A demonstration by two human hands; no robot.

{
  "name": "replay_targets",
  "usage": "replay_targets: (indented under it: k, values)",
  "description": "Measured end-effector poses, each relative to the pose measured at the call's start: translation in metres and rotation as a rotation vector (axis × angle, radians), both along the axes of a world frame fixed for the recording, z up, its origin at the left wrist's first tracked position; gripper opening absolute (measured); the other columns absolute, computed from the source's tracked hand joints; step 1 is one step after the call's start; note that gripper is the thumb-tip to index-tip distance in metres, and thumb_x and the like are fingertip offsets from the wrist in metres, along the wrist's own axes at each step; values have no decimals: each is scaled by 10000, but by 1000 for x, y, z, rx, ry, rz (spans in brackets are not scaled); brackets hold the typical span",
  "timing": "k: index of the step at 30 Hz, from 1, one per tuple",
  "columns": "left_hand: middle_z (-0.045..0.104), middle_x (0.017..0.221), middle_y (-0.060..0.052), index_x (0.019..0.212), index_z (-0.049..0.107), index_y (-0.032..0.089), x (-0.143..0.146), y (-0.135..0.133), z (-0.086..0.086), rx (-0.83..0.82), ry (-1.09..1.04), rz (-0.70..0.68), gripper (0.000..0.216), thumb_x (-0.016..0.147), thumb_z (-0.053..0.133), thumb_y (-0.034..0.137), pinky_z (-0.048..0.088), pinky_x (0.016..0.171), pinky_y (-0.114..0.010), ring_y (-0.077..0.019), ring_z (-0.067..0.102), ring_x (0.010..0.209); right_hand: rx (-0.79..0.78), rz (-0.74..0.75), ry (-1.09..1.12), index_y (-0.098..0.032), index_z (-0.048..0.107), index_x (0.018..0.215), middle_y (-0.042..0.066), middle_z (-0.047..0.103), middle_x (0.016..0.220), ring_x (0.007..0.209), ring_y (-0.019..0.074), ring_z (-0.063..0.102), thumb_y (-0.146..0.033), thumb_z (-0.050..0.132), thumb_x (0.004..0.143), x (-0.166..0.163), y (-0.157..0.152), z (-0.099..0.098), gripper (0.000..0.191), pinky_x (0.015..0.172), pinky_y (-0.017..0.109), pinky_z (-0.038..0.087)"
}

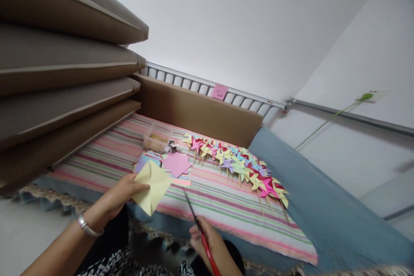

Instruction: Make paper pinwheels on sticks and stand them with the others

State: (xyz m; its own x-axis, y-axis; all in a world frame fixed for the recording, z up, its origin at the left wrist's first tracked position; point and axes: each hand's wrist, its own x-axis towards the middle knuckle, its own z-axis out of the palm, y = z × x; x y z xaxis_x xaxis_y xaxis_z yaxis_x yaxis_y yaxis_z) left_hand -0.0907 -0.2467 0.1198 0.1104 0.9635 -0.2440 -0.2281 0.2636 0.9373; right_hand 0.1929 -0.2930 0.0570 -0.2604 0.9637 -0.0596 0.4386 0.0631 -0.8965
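Note:
My left hand [120, 197] holds a folded yellow paper square [152, 186] by its left edge, above the near edge of a striped cloth [213, 198]. A silver bracelet [87, 226] sits on that wrist. Lower down, my right hand [210, 241] grips red-handled scissors [200, 229], blades pointing up and left toward the yellow paper. Just beyond the yellow paper lie a pink paper square [176, 163] and a small stack of coloured sheets [147, 159].
A long row of finished paper pinwheels on sticks [237, 164] lies across the cloth. A clear plastic box of small sticks [156, 139] stands behind the papers. Brown cushions [58, 73] are stacked at left. A blue sheet [323, 207] covers the right side.

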Motion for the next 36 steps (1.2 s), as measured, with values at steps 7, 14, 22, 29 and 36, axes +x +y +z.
replay_targets:
  k: [7, 14, 22, 29, 36]
  values:
    - [749, 825, -125, 898, 729, 103, 27, -12, -3, -6, -16, -332, 308, 617, 739, 230, 496, 652, -282, -244, 678, 699, -4, -17, 413, -189, 503, 1148, 27, 620, 860, 709, 158, 590, -370, 668, 695, -33, 38, 27, 515, 627, 261, 442]
    - [744, 880, -133, 990, 694, 107, 30, -14, -6, -23, -157, -315, 349, 678, 731, 260, 511, 679, -295, -248, 684, 754, -17, 26, 601, -195, 504, 1032, -1, 635, 838, 654, 152, 585, -201, 626, 627, -65, 41, 40, 422, 572, 232, 419]
    - [735, 980, -101, 999, 677, 144, 50, -23, -35, -83, -567, -42, 256, 761, 672, 237, 511, 836, -343, -232, 679, 890, 117, -239, 706, -197, 451, 1080, 49, 633, 991, 836, 199, 624, -272, 600, 688, -81, 43, 21, 426, 692, 288, 497]
    - [755, 815, -119, 972, 674, 92, 60, -23, -28, -57, -348, 143, 378, 650, 757, 270, 533, 661, -304, -245, 698, 709, 156, -200, 590, -200, 469, 1102, 17, 603, 883, 772, 163, 603, -289, 589, 752, -93, 30, 16, 381, 715, 279, 492]
    - [755, 794, -124, 930, 695, 70, 16, -3, -29, 14, -118, 188, 422, 582, 785, 291, 518, 613, -290, -242, 682, 669, -181, 34, 273, -167, 530, 1124, -2, 596, 674, 486, 101, 528, -569, 592, 751, -58, 4, 6, 553, 466, 207, 416]
